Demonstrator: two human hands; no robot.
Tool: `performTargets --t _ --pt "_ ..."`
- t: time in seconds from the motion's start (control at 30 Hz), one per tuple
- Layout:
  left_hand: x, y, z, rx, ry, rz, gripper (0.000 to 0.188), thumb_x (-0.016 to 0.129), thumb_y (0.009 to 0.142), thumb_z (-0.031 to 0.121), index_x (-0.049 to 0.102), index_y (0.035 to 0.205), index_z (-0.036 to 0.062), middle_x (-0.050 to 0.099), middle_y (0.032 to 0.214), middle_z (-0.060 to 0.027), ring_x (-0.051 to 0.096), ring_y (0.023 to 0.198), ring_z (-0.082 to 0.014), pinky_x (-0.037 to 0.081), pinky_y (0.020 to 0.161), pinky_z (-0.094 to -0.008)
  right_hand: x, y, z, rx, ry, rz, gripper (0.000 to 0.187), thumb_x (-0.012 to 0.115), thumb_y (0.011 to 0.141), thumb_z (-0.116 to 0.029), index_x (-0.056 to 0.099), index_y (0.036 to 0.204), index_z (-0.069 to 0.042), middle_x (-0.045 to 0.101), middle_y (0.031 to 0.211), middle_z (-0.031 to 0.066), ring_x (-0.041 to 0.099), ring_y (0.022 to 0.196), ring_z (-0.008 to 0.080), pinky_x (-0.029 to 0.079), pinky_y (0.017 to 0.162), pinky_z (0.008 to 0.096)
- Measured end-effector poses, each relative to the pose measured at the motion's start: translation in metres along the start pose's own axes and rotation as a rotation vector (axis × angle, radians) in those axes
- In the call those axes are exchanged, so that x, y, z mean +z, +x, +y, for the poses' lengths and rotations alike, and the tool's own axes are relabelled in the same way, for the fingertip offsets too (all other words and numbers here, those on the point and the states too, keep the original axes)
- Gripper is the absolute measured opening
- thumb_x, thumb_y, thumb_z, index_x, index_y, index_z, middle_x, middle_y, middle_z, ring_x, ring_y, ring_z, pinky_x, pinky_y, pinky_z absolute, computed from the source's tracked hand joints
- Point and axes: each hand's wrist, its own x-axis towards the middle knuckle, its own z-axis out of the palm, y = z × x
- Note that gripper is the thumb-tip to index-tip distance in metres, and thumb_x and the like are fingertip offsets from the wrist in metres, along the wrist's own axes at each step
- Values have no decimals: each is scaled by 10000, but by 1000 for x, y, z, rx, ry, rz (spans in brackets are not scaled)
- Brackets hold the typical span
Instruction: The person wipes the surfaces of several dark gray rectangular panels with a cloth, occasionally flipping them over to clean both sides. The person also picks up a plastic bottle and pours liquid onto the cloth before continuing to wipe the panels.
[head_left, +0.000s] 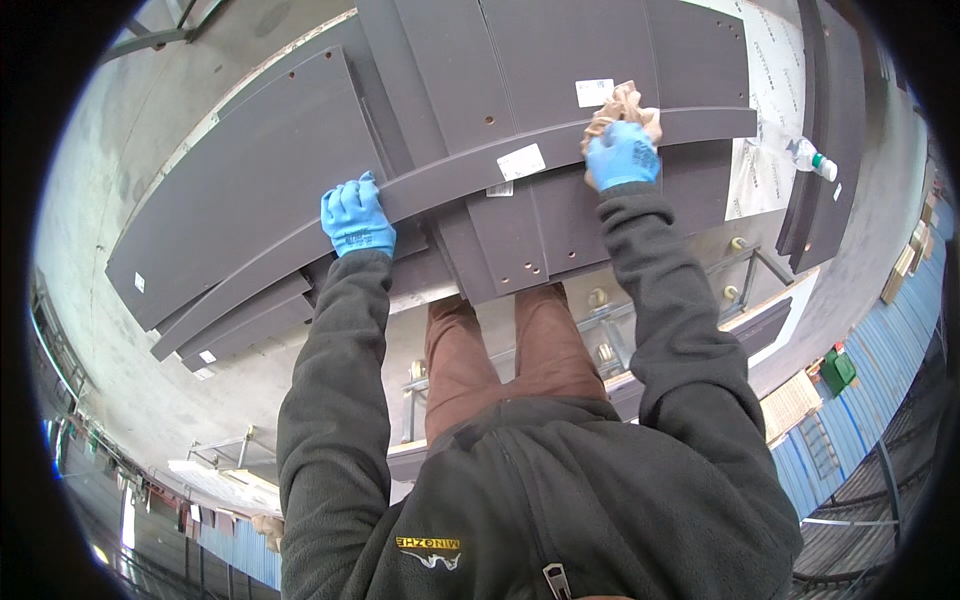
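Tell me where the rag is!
In the head view, the rag is right of centre, bunched in the right hand over the long board, beside a white label.

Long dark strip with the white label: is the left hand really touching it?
Touching. The head view shows the left hand closed over the long dark strip, with no gap visible between glove and strip.

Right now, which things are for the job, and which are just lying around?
Seems part of the job:
- long dark strip, gripped by the gloved left hand
- crumpled tan cloth, held against the strip by the gloved right hand

Seems just lying about:
- plastic bottle, on its side at the right
- green container, far right
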Motion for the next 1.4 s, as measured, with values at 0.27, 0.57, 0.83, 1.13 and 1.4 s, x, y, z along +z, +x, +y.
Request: performTargets --t 0.27,0.57,0.83,1.13,1.4 --pt "3 -5 -3 -27 11 -108 425 634 824 48 619 1244 107 609 1117 -90 585 1088 -314 444 1047 -494 -10 8 11 13 6 44 201 739 879 -274 763 931 -81 731 919 152 725 905 316 613 766 452" --pt "6 -6 -4 -19 -8 -90 451 633 808 65 610 1257 95 615 1106 -93 592 1076 -310 448 1030 -499 -11 -2 30 -218 96 212 511 848 749 -173 679 1200 -2 667 1208 201 662 1106 384 538 998 445" --pt "-2 2 3 -2 55 8 203 641 866 64 697 1060 81 633 924 -73 629 935 -284 498 947 -457 -9 -5 7 10 106 228 734 968 641 -285 643 1234 1 615 1330 192 588 1254 358 482 1109 428" --pt "4 -6 -2 -10 22 -45 361 645 812 47 666 1171 89 626 1051 -83 605 1033 -302 459 1021 -478 -1 -8 9 8 136 216 773 966 642 -255 615 1284 -5 538 1449 169 488 1363 375 407 1181 449" --pt "4 -4 -2 -5 -11 -39 487 653 776 55 618 1259 101 602 1117 -92 577 1099 -309 431 1058 -498 -2 -6 6 120 171 152 795 965 638 -239 593 1300 -6 570 1386 167 516 1329 377 426 1162 454"
